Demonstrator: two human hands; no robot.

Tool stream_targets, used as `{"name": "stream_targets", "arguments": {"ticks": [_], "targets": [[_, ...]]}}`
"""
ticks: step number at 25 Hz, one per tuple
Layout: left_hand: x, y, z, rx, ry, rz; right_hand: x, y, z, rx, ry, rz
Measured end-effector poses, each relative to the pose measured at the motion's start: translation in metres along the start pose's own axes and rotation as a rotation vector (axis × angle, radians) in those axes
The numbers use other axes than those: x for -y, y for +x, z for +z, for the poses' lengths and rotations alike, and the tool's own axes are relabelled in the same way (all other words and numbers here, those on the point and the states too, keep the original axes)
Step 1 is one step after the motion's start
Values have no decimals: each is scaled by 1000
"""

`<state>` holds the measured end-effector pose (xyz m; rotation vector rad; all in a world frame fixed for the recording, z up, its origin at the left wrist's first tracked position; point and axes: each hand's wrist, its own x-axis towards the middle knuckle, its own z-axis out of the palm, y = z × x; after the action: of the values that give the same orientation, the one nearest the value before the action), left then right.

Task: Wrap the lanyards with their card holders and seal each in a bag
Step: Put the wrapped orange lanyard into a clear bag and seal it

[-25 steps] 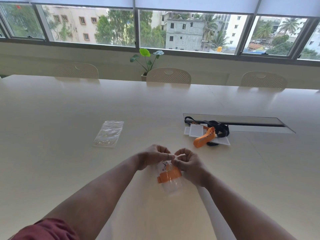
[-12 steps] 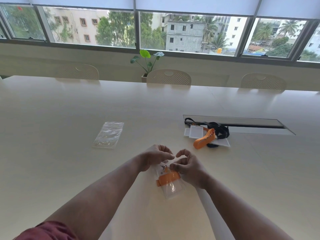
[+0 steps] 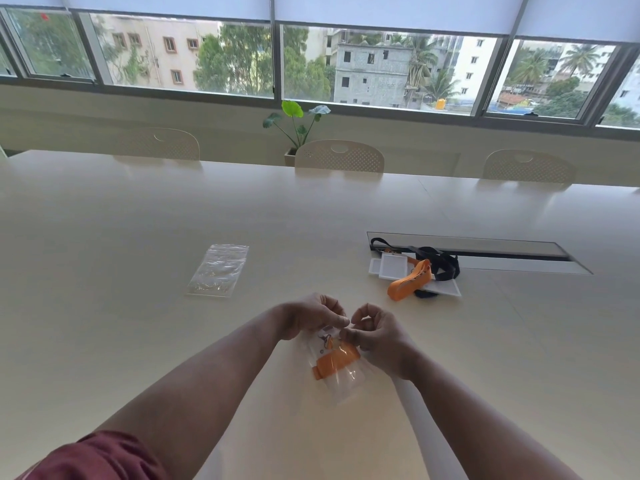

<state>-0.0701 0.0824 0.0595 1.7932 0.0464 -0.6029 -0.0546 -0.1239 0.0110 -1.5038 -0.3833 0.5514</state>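
A clear plastic bag (image 3: 341,377) hangs between my hands just above the table, with an orange lanyard (image 3: 334,363) wrapped around a card holder inside it. My left hand (image 3: 310,318) pinches the bag's top edge on the left. My right hand (image 3: 375,336) pinches the same edge on the right, fingertips nearly touching the left ones. Further right on the table lie white card holders (image 3: 391,266), a loose orange lanyard (image 3: 408,282) and a black lanyard (image 3: 440,265). A stack of empty clear bags (image 3: 220,268) lies to the left.
The large cream table (image 3: 138,323) has a long cable slot (image 3: 485,251) behind the lanyard pile. Three chairs (image 3: 339,155) stand along the far edge, with a potted plant (image 3: 298,126) by the window.
The bagged lanyard has tilted and shifted slightly lower and to the right. My fingertips have moved closer together along the bag's top edge.
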Motion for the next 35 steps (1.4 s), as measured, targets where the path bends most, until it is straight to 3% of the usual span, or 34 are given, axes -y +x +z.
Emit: {"name": "stream_targets", "arguments": {"ticks": [8,13,22,31,35], "targets": [[10,-5,-13,64,-179,11,-2,5,-6,87,203,13],[12,-2,-14,94,-89,11,7,0,-6,130,192,9],[17,0,-12,-35,-123,67,14,-4,-2,62,147,58],[15,-3,-6,-68,-85,84,10,1,-1,0,134,112],[15,-2,-7,-67,-52,74,3,2,-1,-25,121,48]]}}
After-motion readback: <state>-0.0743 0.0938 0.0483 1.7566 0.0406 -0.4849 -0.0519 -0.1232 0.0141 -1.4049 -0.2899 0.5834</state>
